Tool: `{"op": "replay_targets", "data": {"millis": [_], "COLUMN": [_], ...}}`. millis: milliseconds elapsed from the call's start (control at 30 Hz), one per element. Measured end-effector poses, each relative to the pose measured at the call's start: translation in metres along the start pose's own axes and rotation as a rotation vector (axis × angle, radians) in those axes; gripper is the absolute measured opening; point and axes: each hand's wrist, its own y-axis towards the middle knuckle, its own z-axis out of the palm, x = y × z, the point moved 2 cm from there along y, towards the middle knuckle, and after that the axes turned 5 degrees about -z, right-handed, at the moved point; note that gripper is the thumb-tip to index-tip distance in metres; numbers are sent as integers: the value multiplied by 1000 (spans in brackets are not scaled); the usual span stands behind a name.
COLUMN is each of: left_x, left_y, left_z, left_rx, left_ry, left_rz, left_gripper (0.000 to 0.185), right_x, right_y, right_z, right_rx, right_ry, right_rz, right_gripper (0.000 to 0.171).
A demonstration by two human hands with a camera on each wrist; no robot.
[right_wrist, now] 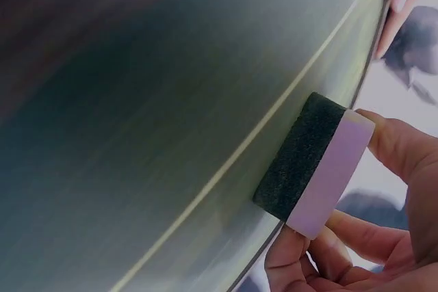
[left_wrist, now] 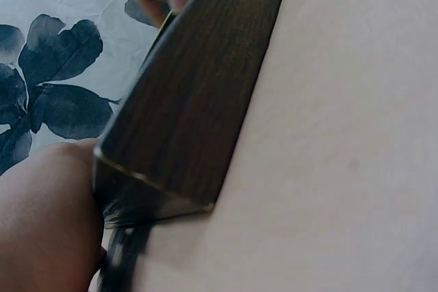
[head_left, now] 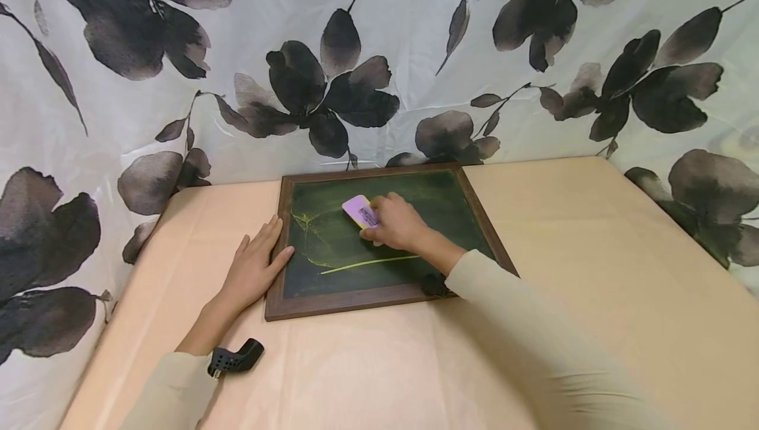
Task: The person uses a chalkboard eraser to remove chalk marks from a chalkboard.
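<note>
A wood-framed green chalkboard (head_left: pixel 379 239) lies flat on the table, with yellow chalk lines across its lower left. My right hand (head_left: pixel 396 222) grips a pink-backed eraser (head_left: pixel 360 211) and presses its dark felt side (right_wrist: pixel 295 154) onto the board. In the right wrist view my fingers (right_wrist: pixel 400 145) pinch the eraser's pink edge (right_wrist: pixel 328 176). My left hand (head_left: pixel 256 264) rests flat on the table with straight fingers, its thumb touching the board's left frame (left_wrist: pixel 195 94).
A peach cloth covers the table (head_left: pixel 593 252). A white curtain with dark flowers (head_left: pixel 332 81) hangs close behind and on both sides. Black wrist camera mounts show at my left sleeve (head_left: pixel 234 357) and by the right forearm.
</note>
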Motion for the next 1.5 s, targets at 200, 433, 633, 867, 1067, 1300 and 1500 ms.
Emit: {"op": "replay_targets", "data": {"millis": [200,433,633,867,1067,1300,1500], "left_x": [1,2,3,2,1,3,0], "left_y": [2,2,-1,0,-1,-1,1], "left_z": [2,4,2,0,-1,-2,1], "left_rx": [3,4,-4,1,4,-6,-11], "left_ry": [1,-1,-3,4,6,4,7], "left_rz": [-6,-6,-7,-4,3,-2,-2], "left_gripper": [70,71,71,71,71,71,70], "right_x": [-51,-101,-123,-129,-131,-118,-96], "right_y": [-16,-43,-59,-62,-61,-47,-31], "right_z": [-21,-41,-49,-50,-48,-45,-39], "right_rx": [-48,-98,-107,-139,-145,-159,-143], "right_ry": [-5,-27,-39,4,60,92,77], "right_rz": [49,91,116,87,123,156,151], "right_gripper": [62,59,59,57,58,56,57]}}
